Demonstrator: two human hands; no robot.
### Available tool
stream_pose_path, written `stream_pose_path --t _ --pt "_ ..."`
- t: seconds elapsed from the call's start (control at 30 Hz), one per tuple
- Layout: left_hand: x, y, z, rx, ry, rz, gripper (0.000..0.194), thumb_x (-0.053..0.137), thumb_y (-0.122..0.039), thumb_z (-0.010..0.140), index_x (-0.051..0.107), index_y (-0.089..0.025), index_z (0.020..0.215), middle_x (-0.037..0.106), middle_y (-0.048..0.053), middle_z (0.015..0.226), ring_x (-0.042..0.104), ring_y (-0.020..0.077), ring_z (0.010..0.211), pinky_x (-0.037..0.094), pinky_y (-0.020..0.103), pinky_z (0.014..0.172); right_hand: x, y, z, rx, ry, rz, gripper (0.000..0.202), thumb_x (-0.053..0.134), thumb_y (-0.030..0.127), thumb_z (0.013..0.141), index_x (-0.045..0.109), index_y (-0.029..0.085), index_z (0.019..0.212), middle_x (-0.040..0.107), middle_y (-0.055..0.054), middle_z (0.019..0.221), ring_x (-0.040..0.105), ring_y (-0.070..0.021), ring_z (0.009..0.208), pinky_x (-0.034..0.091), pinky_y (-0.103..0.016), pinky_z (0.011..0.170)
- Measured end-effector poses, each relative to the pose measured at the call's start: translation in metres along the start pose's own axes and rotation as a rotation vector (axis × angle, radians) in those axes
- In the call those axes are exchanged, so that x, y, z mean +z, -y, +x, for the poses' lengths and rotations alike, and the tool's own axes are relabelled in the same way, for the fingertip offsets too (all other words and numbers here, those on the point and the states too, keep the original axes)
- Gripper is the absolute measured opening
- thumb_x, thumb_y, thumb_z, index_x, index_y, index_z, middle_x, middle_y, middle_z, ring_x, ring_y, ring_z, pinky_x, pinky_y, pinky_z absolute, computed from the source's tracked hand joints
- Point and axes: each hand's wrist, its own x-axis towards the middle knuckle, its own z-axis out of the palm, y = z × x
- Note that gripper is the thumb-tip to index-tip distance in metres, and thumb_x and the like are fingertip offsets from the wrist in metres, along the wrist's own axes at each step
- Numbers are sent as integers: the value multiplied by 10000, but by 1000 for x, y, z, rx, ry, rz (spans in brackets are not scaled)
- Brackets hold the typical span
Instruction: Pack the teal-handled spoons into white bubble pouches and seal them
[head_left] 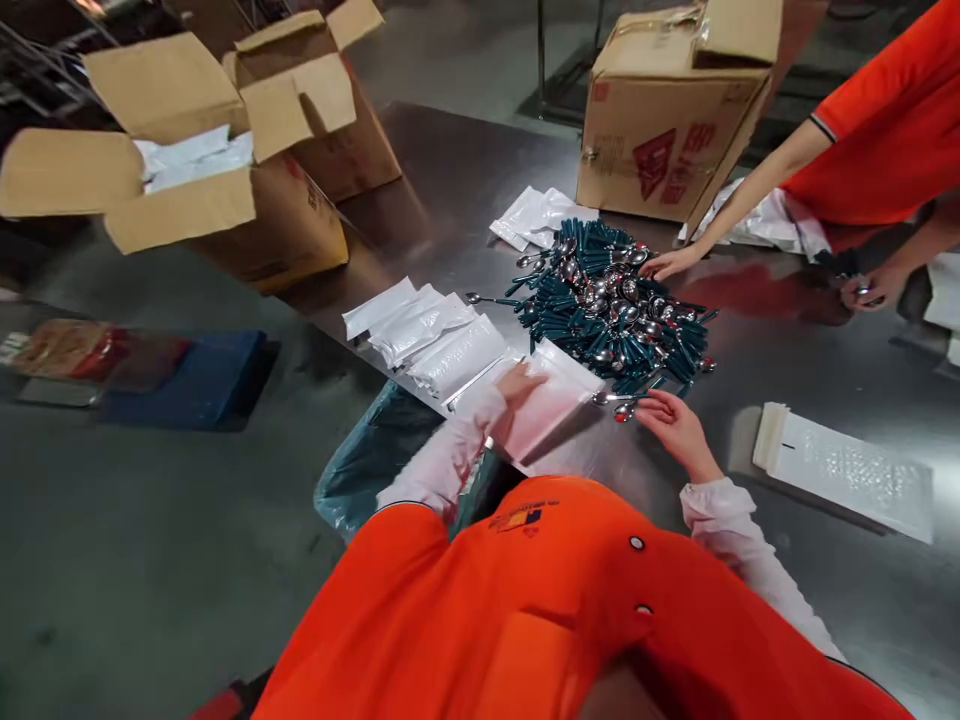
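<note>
A heap of spoons with dark teal handles (592, 290) lies on the metal table. At its near edge my right hand (679, 430) has its fingers closed around a couple of spoons (624, 411), bowls pointing left. My left hand (519, 385) grips the left side of a white padded envelope (559, 385), which lies tilted at the table's near edge. Whether anything is inside that envelope I cannot tell. Left of this hand, a row of overlapping white padded envelopes (457, 350) runs along the table edge.
Across the table a co-worker's hand (671, 262) touches the heap; their other hand (870, 288) holds spoons. A stack of flat envelopes (847, 470) lies right. Cartons (660, 140) stand behind; an open carton (255, 220) at left contains white packets. A teal-lined bin (375, 450) sits below the edge.
</note>
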Motion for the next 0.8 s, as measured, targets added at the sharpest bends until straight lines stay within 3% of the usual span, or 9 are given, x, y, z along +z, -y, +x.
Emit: stream_pose_path --t 0.07,0.13,0.23,0.33,0.43,0.53,0.6,0.7,0.8 --pt "-68 4 19 -46 -94 89 308 712 -275 848 692 -63 1071 709 167 1048 645 295 1043 478 465 981 -10 -1 15 -9 8 -127 526 784 496 659 666 181 1063 755 -107 912 724 -244 799 600 -417 801" --pt "-125 15 37 -96 -203 186 375 742 -299 825 684 -49 1099 654 233 1160 501 381 1266 339 549 1093 -18 4 41 -53 10 -302 412 718 464 726 699 170 1015 755 -96 862 718 -241 787 591 -415 808" --pt "-168 40 55 -206 -388 470 554 747 -357 814 621 -34 1246 544 260 1321 344 374 1375 268 562 1108 -18 23 97 -242 36 -671 284 617 309 805 729 153 1015 758 -124 975 697 -275 946 542 -444 920" --pt "-165 65 56 -243 -460 581 651 708 -360 847 529 13 1350 480 267 1371 376 342 1327 304 522 1081 -1 46 159 -488 183 -1069 433 549 143 794 683 121 1205 703 -161 1212 590 -324 1180 468 -484 1006" --pt "-150 87 38 -191 -705 628 669 612 -416 922 452 -23 1440 483 229 1375 413 332 1275 347 481 1055 25 57 213 -695 456 -1308 719 528 47 727 500 138 1440 559 -150 1444 448 -346 1338 421 -505 1020" --pt "-137 120 -1 -251 -1038 606 633 525 -458 947 489 -23 1405 533 224 1301 448 365 1247 361 527 1038 49 54 253 -807 709 -1377 905 570 42 640 382 163 1517 463 -133 1534 369 -359 1392 382 -505 1032" --pt "-127 150 -36 -357 -1180 578 607 481 -461 949 523 -11 1354 556 233 1254 475 380 1236 359 547 1043 61 49 272 -807 808 -1360 973 608 62 585 366 152 1523 468 -146 1525 375 -371 1380 368 -501 1033" --pt "-103 192 -91 -604 -1252 579 691 462 -551 922 442 -87 1433 494 236 1361 422 442 1305 353 620 1026 69 45 287 -816 904 -1350 997 669 94 534 409 134 1495 516 -176 1461 415 -375 1319 352 -487 1027" --pt "-74 219 -129 -836 -1209 565 750 446 -603 890 380 -116 1457 406 261 1441 370 471 1344 342 664 1015 70 47 290 -877 970 -1445 907 719 125 539 502 133 1419 552 -181 1382 434 -359 1250 349 -465 1006"
